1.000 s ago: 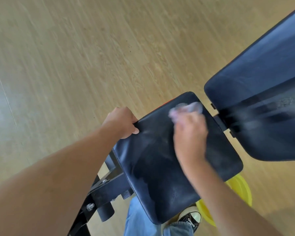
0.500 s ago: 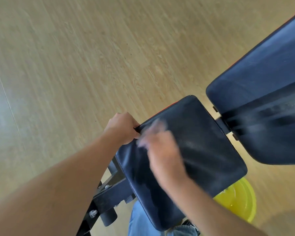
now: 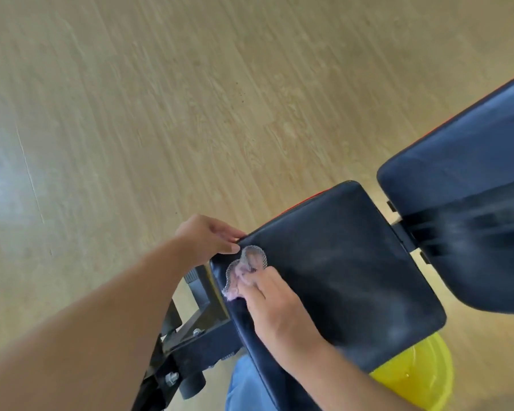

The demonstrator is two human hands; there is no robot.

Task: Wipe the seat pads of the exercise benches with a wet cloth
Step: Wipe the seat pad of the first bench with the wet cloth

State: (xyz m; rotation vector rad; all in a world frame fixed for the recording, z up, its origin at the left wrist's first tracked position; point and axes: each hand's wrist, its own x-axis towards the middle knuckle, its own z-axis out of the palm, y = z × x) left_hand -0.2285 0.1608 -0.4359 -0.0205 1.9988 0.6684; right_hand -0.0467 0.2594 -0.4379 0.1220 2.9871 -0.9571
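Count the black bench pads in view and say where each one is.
2. The seat pad lies at centre under both hands; the back pad runs off the right edge, across a gap. Other benches may lie out of frame.

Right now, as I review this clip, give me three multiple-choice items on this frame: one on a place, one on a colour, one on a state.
1. Where does the cloth lie?
A. On the seat pad's corner nearest the left hand
B. On the back pad
C. On the floor

2. What colour is the bucket under the bench?
A. Red
B. Yellow
C. White

3. What is the left hand doing?
A. Hanging free
B. Holding the cloth
C. Gripping the seat pad's edge

Answers: 1 A, the right hand presses it on the seat pad beside the left thumb. 2 B, its rim shows yellow. 3 C, its fingers curl over the edge.
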